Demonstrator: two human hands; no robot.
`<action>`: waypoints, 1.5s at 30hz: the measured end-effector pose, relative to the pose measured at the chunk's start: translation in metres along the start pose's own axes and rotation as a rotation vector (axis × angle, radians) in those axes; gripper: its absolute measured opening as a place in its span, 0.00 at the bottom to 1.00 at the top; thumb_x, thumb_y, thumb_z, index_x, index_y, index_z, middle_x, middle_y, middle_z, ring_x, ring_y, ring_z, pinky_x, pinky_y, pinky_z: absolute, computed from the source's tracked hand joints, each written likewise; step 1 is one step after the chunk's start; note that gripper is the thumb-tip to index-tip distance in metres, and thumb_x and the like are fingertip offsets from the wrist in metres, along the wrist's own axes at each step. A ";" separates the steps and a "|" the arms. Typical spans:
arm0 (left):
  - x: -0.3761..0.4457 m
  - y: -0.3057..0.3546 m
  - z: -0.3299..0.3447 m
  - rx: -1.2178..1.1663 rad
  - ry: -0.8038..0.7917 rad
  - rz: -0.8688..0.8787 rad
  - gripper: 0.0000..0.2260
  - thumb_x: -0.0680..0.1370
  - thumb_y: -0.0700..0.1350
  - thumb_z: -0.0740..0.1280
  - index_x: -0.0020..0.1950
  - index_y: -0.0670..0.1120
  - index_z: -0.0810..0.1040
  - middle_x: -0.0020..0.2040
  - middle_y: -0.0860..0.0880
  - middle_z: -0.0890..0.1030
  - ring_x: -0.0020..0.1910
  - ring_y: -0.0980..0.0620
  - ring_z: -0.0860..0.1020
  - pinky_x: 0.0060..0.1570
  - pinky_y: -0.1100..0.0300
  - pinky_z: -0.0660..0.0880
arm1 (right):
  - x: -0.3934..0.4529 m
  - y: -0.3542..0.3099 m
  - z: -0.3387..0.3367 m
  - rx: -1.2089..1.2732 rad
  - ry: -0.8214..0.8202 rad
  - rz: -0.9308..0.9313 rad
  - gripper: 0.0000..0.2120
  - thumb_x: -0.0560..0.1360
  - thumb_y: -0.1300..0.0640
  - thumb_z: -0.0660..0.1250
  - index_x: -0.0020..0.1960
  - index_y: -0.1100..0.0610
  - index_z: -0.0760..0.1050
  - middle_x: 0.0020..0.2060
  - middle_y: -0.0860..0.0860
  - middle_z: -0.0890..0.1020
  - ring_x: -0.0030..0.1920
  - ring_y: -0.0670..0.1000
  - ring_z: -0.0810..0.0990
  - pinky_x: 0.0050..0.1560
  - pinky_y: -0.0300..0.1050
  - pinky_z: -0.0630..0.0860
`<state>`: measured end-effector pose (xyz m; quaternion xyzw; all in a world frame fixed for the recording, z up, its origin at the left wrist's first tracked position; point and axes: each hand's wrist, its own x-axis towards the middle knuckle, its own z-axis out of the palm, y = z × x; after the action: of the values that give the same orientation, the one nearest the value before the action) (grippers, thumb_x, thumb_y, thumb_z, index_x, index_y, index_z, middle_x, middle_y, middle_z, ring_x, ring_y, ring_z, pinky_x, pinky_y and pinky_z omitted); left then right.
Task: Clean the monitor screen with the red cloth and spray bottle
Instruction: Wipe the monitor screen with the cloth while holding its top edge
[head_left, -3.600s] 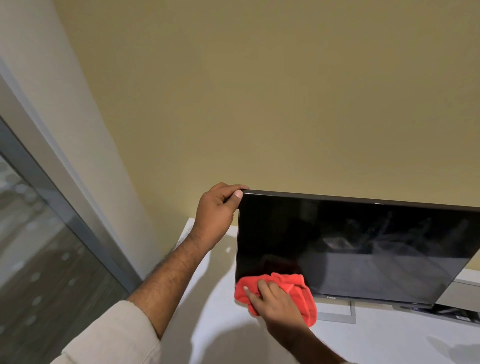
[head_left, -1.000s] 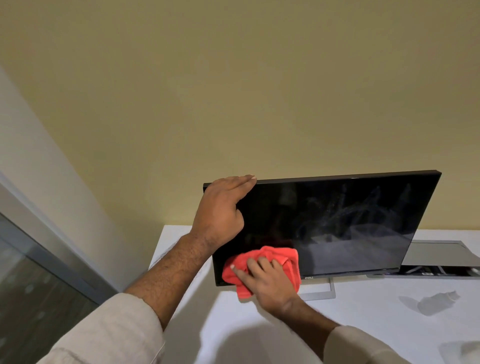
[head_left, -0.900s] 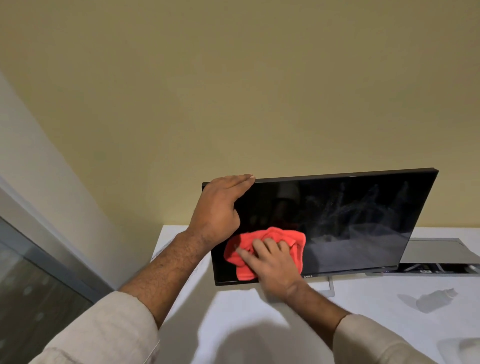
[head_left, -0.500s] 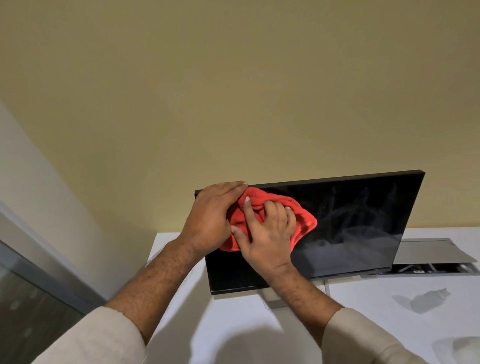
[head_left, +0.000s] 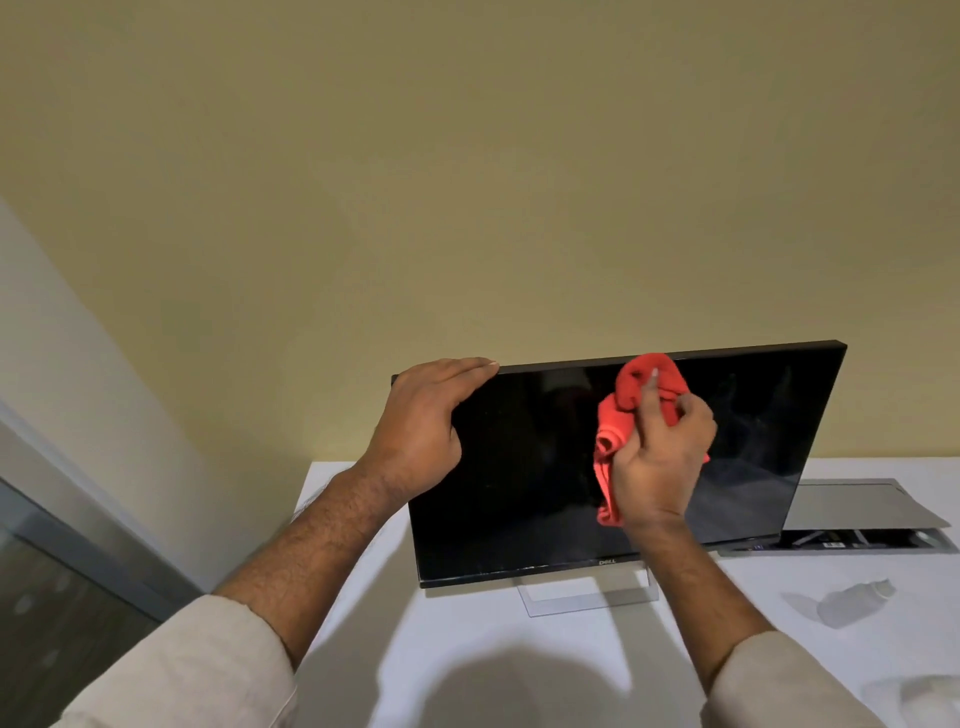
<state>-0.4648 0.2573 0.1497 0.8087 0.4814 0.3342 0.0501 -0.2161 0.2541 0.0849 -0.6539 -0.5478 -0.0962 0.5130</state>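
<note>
White desk (head_left: 467, 649); right hand (head_left: 657, 462) cloth-pressing monitor (head_left: 519, 467).

White table (head_left: 467, 649) under a plain yellow-tan wall (head_left: 467, 182); grey open hatch (head_left: 857, 506) set in the table at right, lid tilted up, dark slot with cables below it; white side wall (head_left: 78, 364) at left; grey window frame (head_left: 88, 551) and glass (head_left: 47, 623) lower left.
</note>
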 end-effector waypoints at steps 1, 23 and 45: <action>0.000 -0.001 0.000 -0.001 -0.001 0.002 0.32 0.68 0.26 0.65 0.68 0.49 0.78 0.65 0.54 0.79 0.65 0.53 0.77 0.68 0.55 0.68 | -0.002 -0.001 0.000 -0.010 0.005 0.036 0.25 0.77 0.66 0.63 0.73 0.57 0.69 0.55 0.61 0.71 0.54 0.57 0.68 0.55 0.47 0.69; 0.007 -0.006 -0.011 0.002 -0.091 0.077 0.35 0.64 0.25 0.61 0.70 0.46 0.76 0.68 0.50 0.78 0.68 0.50 0.76 0.67 0.50 0.71 | -0.030 -0.035 0.017 0.043 -0.265 -0.592 0.36 0.68 0.65 0.71 0.74 0.55 0.63 0.55 0.54 0.70 0.50 0.58 0.73 0.46 0.53 0.72; 0.002 0.006 -0.012 0.014 -0.100 -0.041 0.33 0.68 0.25 0.61 0.70 0.47 0.76 0.68 0.50 0.78 0.69 0.50 0.74 0.71 0.52 0.69 | -0.036 0.010 -0.017 -0.253 -0.639 -0.913 0.36 0.64 0.61 0.76 0.70 0.47 0.72 0.54 0.54 0.78 0.50 0.58 0.77 0.44 0.53 0.74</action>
<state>-0.4668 0.2534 0.1624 0.8149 0.4970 0.2887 0.0753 -0.2139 0.2201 0.0625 -0.4040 -0.8869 -0.1701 0.1460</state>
